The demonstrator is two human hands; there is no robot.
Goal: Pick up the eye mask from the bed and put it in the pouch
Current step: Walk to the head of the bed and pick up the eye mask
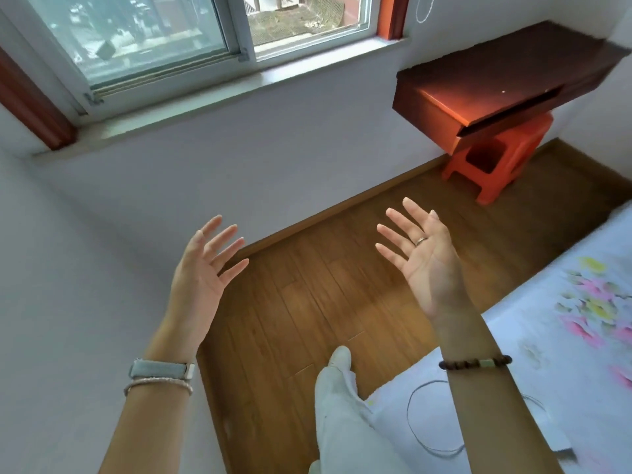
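Note:
My left hand (201, 268) is raised in front of me with its palm facing right and fingers spread, holding nothing. My right hand (422, 258) is raised too, palm toward me, fingers apart and empty. Both hover above the wooden floor. The bed (547, 340) with a white floral sheet fills the lower right. A thin dark cord loop (434, 419) lies on the sheet beside my right forearm. I see no eye mask and no pouch in this view.
A wooden floor (307, 302) lies between the white wall on the left and the bed. An orange plastic stool (496, 165) stands under a dark wooden desk (496, 80) at the upper right. My leg and light shoe (338, 360) stand by the bed's edge. A window (171, 39) is above.

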